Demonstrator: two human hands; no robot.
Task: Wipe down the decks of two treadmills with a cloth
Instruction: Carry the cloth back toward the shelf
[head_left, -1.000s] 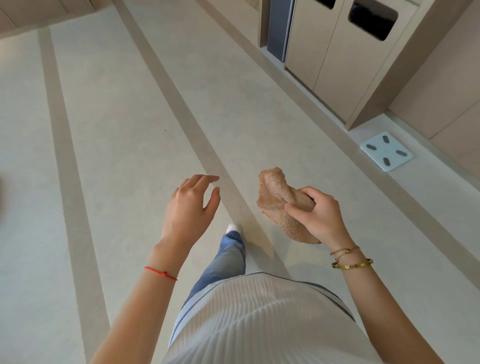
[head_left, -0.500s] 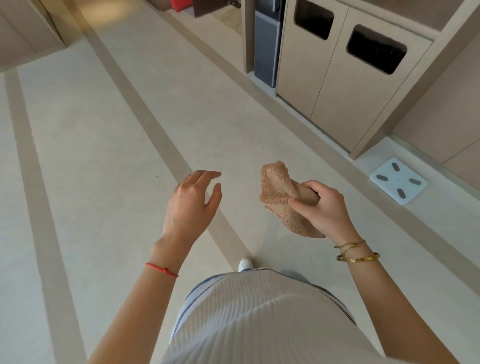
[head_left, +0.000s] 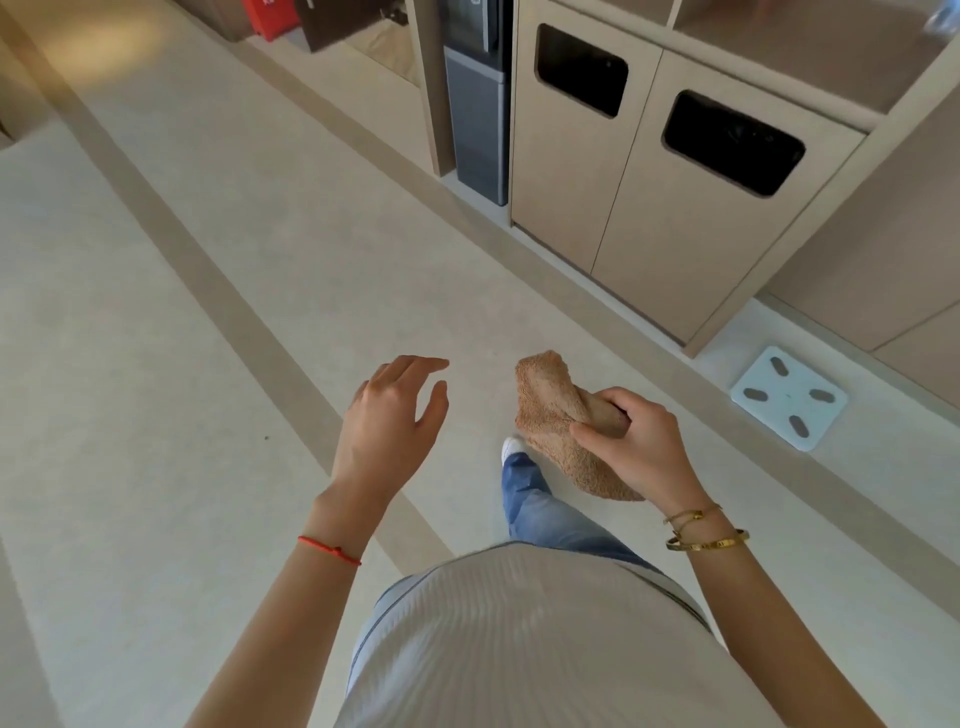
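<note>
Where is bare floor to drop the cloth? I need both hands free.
Bare floor lies left of the left hand, between the tan stripes. Crowded on the right: the scale and bin cabinet line the wall. The right hand grips the cloth.

I am seeing only part of the cloth (head_left: 550, 415): its middle is disappearing inside the curled fingers of my right hand (head_left: 636, 441), and its lower end is hiding behind that wrist. The fingertips of my left hand (head_left: 395, 421) are pointing away from me, so its palm is staying out of sight. The top edge is cutting off the grey dispenser (head_left: 478, 104), a red object (head_left: 270, 18) and a dark one beside it; I cannot tell what either is. The bin openings (head_left: 732, 143) are showing only blackness. My near foot is hiding under my shirt (head_left: 519, 639).
</note>
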